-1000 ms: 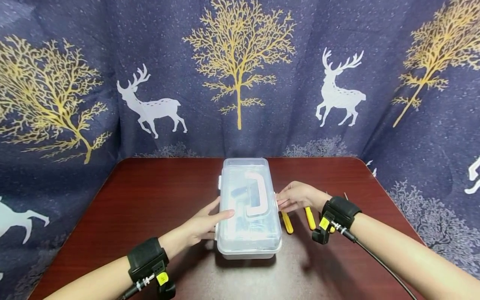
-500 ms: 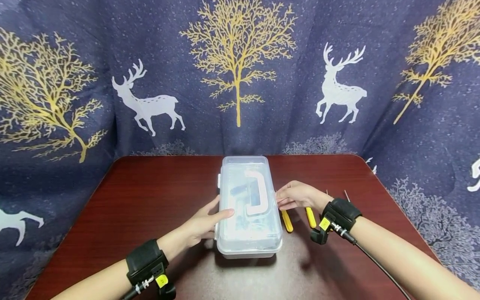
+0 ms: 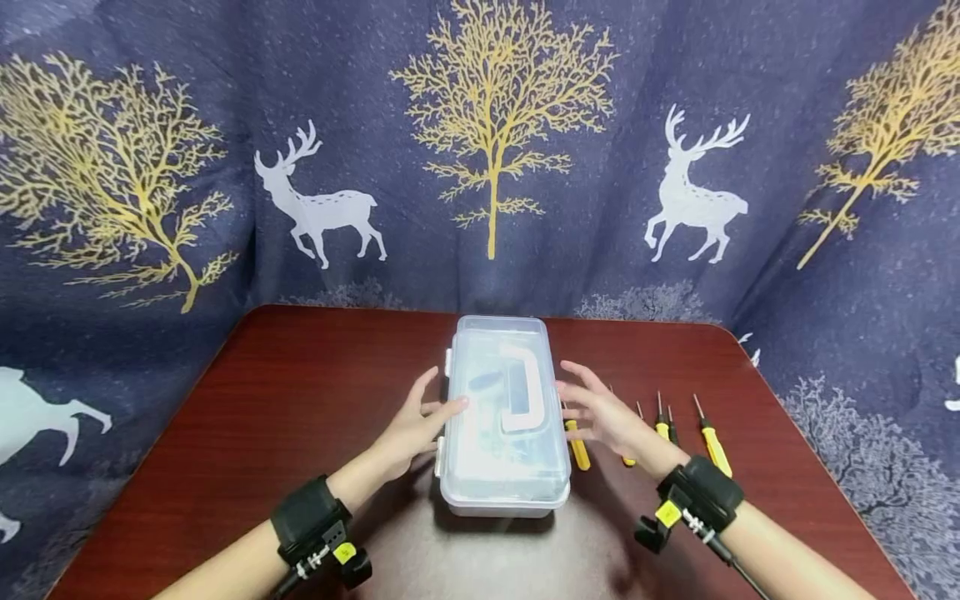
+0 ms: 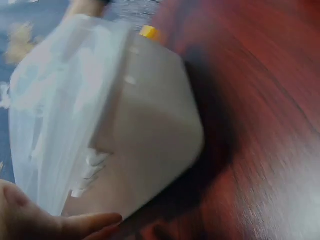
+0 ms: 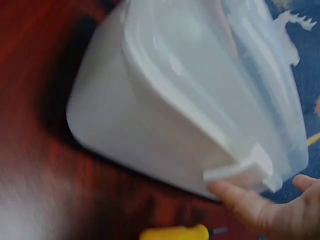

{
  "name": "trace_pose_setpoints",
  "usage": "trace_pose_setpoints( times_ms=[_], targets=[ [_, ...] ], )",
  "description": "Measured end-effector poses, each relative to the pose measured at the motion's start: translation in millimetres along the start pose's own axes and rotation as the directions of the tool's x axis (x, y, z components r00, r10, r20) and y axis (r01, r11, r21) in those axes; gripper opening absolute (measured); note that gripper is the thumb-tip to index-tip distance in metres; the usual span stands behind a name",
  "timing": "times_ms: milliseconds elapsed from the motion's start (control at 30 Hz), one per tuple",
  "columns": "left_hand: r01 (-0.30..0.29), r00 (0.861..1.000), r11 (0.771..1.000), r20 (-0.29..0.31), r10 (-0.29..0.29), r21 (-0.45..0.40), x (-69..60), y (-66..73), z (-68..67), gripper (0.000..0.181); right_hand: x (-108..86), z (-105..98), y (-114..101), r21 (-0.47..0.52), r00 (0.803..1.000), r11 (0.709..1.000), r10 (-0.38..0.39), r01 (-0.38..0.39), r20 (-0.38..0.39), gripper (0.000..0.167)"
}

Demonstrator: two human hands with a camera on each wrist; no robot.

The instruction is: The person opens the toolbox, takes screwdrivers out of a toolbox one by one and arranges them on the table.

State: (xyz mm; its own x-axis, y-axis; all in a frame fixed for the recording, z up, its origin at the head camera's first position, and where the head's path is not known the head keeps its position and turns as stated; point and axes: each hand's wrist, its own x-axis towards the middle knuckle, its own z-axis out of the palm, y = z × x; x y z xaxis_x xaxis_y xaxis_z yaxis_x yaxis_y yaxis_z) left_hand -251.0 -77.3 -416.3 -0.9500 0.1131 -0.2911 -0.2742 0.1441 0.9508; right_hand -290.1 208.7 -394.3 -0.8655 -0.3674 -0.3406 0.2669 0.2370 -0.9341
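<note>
A translucent plastic toolbox (image 3: 483, 433) with a white handle (image 3: 534, 387) on its lid stands lengthwise on the table, lid down. My left hand (image 3: 408, 429) lies along its left side, thumb over the lid's edge and fingers extended. At the right side, my right hand (image 3: 611, 417) has its fingers spread beside the box. In the right wrist view a white latch (image 5: 242, 167) juts out from the box's side, and a fingertip touches or nearly touches it. The contents are blurred through the lid.
A yellow-handled screwdriver (image 3: 579, 450) lies close to the box's right side. Farther right are several more screwdrivers, among them a yellow one (image 3: 716, 450) near the right wrist strap. The dark red table (image 3: 337, 358) ends at a patterned curtain (image 3: 420, 275).
My right hand's fingers have spread and come away from the box's right side, shifting slightly right. The left hand has loosened, its fingers lifting. More screwdrivers are visible. The box stays in place.
</note>
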Motion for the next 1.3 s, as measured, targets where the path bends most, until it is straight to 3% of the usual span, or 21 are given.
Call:
trace_pose_setpoints(
  times_ms=[100,200,367,567,733,933,1300],
  targets=[
    [-0.030,0.999,0.998,0.025,0.031,-0.054,3.2,-2.2,1.8,0.080,-5.6,10,4,-0.005,1.000,1.000,-0.012,0.012,0.027,0.076],
    [-0.040,0.998,0.997,0.047,0.043,-0.063,5.4,-3.8,3.2,0.078,-5.5,18,7,-0.031,1.000,0.999,-0.016,0.016,-0.006,0.077],
    [-0.039,0.999,0.997,0.033,0.042,-0.067,5.3,-6.5,6.1,0.075,-4.2,20,12,-0.029,0.997,1.000,-0.010,0.008,-0.071,0.075],
    [-0.037,0.999,0.999,0.019,0.038,-0.037,5.5,-9.1,6.7,0.073,-2.9,20,15,-0.014,0.995,1.000,0.004,-0.005,-0.098,0.073],
    [-0.032,0.999,0.999,0.031,0.032,0.002,8.1,-8.3,-0.5,0.073,0.4,23,13,-0.016,0.994,1.000,0.010,-0.012,-0.113,0.071],
    [-0.023,0.998,1.000,0.063,0.022,0.015,11.9,-9.4,-24.5,0.074,14.0,40,10,-0.026,0.994,1.000,-0.014,0.012,-0.108,0.070],
    [-0.033,0.994,0.999,0.101,0.029,0.040,17.4,-17.6,-83.1,0.074,50.6,84,-4,-0.020,0.987,0.995,-0.097,0.096,-0.128,0.071]
  ],
)
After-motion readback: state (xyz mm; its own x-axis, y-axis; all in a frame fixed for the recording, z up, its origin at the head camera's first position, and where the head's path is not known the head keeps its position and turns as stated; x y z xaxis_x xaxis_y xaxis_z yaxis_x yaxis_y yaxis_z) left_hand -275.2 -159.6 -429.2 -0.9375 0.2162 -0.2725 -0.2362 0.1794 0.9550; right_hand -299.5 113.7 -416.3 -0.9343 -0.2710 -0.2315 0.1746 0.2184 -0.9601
